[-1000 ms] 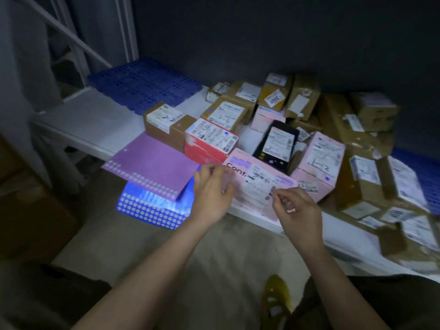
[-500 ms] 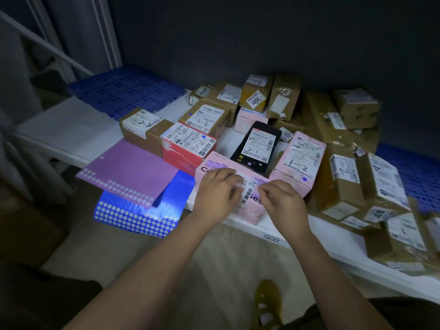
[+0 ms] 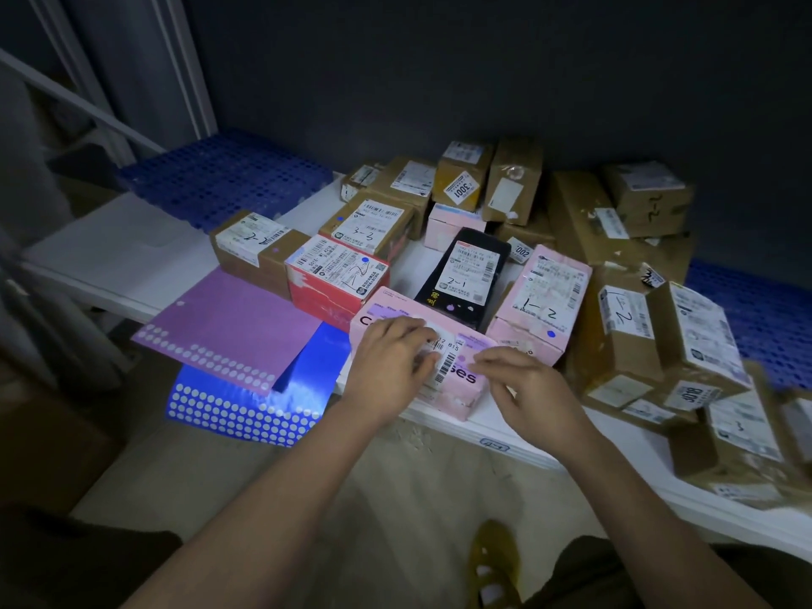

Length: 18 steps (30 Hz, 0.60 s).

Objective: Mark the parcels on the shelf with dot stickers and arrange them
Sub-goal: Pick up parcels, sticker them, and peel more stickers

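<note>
Both hands were on the pink parcel (image 3: 457,384) at the front edge of the white shelf (image 3: 132,252). L hand (image 3: 389,367) lay flat on the parcel's top, fingers roughly straight, covering part of the white label (image 3: 444,358); it gripped nothing. R hand (image 3: 523,384) rested at the parcel's right end, fingers extended toward the label, a small purple dot (image 3: 461,358) just beyond the fingertips. Cannot tell whether R fingertips pinched anything.

Sticker sheets lay left of the pink parcel, overhanging the shelf edge: purple sheet (image 3: 233,327) on top, blue sheet (image 3: 246,410) partly under it, both w/ rows of pale dots along the near edge.

Behind the pink parcel: red parcel (image 3: 334,279) w/ a blue dot on its label, touching a brown box (image 3: 259,252) on its left. Black parcel (image 3: 465,274) marked "2-1" lay just behind, leaning. A second pink box (image 3: 540,305) marked "1-2" w/ a blue dot sat to its right. More brown boxes were piled at the back and right (image 3: 659,336), several w/ handwritten nos. Blue perforated mat (image 3: 224,178) lay at the shelf's rear left.
</note>
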{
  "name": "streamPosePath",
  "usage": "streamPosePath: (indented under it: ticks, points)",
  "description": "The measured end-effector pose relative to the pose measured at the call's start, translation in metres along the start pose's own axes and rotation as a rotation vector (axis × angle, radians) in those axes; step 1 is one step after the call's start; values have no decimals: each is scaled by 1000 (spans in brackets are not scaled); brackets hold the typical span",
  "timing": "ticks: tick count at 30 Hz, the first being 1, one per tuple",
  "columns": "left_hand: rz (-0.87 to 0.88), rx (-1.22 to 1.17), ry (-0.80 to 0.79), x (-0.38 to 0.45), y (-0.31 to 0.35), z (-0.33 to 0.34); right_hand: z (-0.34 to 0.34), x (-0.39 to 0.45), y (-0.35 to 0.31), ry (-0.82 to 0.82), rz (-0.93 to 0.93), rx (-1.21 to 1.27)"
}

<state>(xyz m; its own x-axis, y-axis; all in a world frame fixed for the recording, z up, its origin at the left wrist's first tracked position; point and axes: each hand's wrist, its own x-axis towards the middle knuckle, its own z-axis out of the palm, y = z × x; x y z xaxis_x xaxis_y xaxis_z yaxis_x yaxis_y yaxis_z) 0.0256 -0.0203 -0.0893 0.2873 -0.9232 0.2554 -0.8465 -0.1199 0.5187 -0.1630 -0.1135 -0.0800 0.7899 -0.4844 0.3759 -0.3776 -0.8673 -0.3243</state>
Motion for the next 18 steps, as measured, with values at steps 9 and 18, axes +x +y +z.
streamPosePath:
  ticks: [9, 18]
  points:
    - [17, 28, 2, 0, 2, -2, 11, 1, -23, 300, 202, 47]
    - [-42, 91, 45, 63, 24, -15, -30, 75, 10, 281, 236, -58]
